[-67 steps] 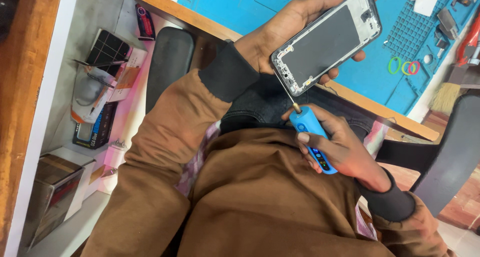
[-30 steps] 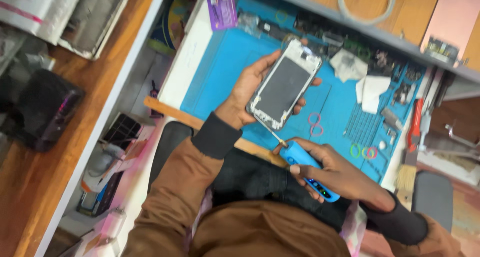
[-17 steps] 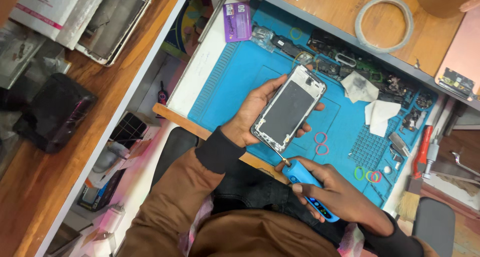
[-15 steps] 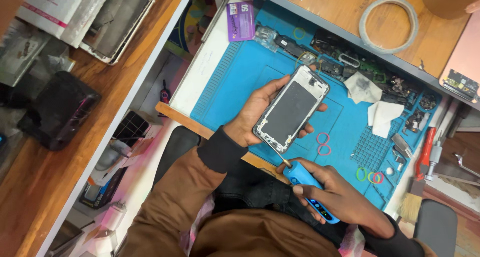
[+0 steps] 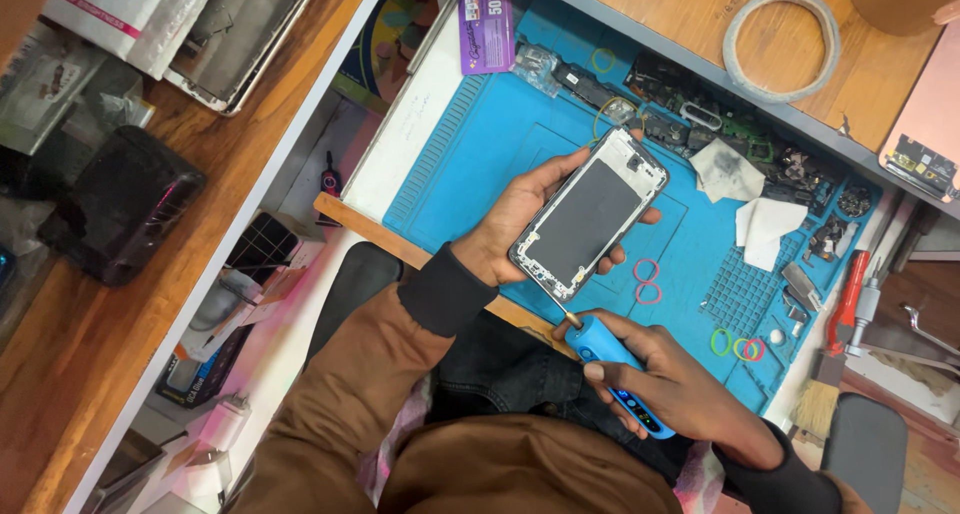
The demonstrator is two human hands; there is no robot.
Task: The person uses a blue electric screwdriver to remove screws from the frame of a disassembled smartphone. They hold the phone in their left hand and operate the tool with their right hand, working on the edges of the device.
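Note:
My left hand [image 5: 520,219] grips an opened phone frame [image 5: 590,214], a silver-edged body with a dark inner plate, held tilted above the blue work mat [image 5: 470,164]. My right hand [image 5: 665,379] is closed around a blue electric screwdriver [image 5: 615,369]. Its metal tip touches the lower corner of the phone frame.
Small phone parts, white tissues [image 5: 770,224] and coloured rubber rings [image 5: 645,279] lie on the mat. A purple card [image 5: 487,34] sits at its top left, a tape roll [image 5: 780,29] on the wooden shelf above. Another phone frame [image 5: 240,34] and a dark pouch [image 5: 120,204] lie at left. Red-handled tools [image 5: 850,304] stand right.
The view has swung from my lap up over the mat. Both hands keep their hold, and the screwdriver tip stays at the phone's lower corner.

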